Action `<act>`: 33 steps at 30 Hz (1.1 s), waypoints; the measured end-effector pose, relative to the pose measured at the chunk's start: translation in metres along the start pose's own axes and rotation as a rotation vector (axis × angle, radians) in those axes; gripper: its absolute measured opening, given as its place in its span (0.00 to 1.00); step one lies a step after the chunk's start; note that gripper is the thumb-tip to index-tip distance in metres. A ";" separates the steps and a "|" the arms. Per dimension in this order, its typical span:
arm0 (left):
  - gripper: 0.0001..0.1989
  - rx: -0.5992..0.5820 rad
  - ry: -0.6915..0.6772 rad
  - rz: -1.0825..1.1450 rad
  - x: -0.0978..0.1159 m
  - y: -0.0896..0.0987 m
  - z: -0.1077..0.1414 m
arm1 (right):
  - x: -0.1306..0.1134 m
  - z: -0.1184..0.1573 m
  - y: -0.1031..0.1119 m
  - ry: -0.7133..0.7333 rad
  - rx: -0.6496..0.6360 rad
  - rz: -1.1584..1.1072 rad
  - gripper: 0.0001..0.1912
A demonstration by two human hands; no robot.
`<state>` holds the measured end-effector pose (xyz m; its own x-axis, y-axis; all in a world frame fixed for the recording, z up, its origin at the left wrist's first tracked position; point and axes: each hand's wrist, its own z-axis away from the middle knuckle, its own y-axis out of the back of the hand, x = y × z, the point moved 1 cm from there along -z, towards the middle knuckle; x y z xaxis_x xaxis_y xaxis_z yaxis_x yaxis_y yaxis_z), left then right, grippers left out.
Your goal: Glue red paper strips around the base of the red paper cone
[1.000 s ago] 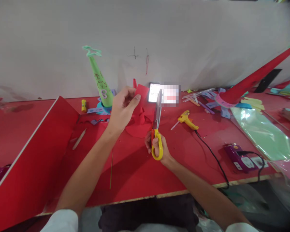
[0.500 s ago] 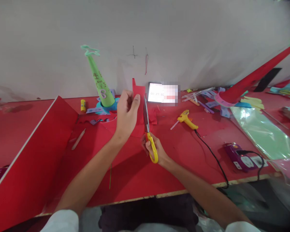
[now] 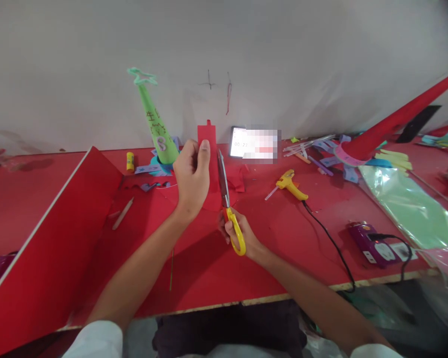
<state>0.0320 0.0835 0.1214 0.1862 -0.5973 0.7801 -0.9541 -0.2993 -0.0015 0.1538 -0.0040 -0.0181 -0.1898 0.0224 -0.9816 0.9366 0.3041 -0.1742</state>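
Observation:
My left hand (image 3: 192, 176) pinches a red folded strip (image 3: 208, 133) upright between thumb and fingers, above the red table (image 3: 201, 278). Just right of the strip, the blades of yellow-handled scissors (image 3: 236, 233) point upward. My right hand (image 3: 242, 231) is closed round the scissors' handles. The blades lie nearly together beside the strip's right edge; whether they touch it I cannot tell. Behind and below the hands lie red scraps (image 3: 238, 180) on the table.
A green cone (image 3: 157, 129) stands behind my left hand. Rightward are a lit phone (image 3: 239, 144), a yellow glue gun (image 3: 291, 186) with its cord, a purple power box (image 3: 369, 243) and a red cone (image 3: 392, 122). A red board (image 3: 59, 238) stands at left.
The red strip has turned to face the camera more squarely and shifted slightly left, apart from the blades. The scissors remain in my right hand, slightly lower.

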 end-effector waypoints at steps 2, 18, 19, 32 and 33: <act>0.30 0.021 -0.008 -0.002 -0.002 0.001 -0.001 | 0.001 0.000 0.000 -0.006 -0.005 0.008 0.37; 0.29 0.048 -0.007 -0.011 -0.004 -0.002 0.004 | -0.007 0.002 -0.002 0.017 0.004 0.062 0.36; 0.29 0.045 -0.006 -0.016 -0.003 -0.002 0.005 | -0.008 0.002 -0.002 0.015 0.007 0.057 0.36; 0.28 0.013 -0.001 -0.010 -0.004 -0.007 0.014 | -0.009 0.002 0.001 0.022 0.042 0.037 0.36; 0.28 0.010 -0.003 -0.011 -0.005 -0.007 0.014 | -0.009 0.002 0.001 0.027 0.044 0.034 0.36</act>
<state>0.0416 0.0777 0.1087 0.1976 -0.5965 0.7779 -0.9496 -0.3136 0.0007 0.1575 -0.0060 -0.0099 -0.1652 0.0575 -0.9846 0.9545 0.2607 -0.1449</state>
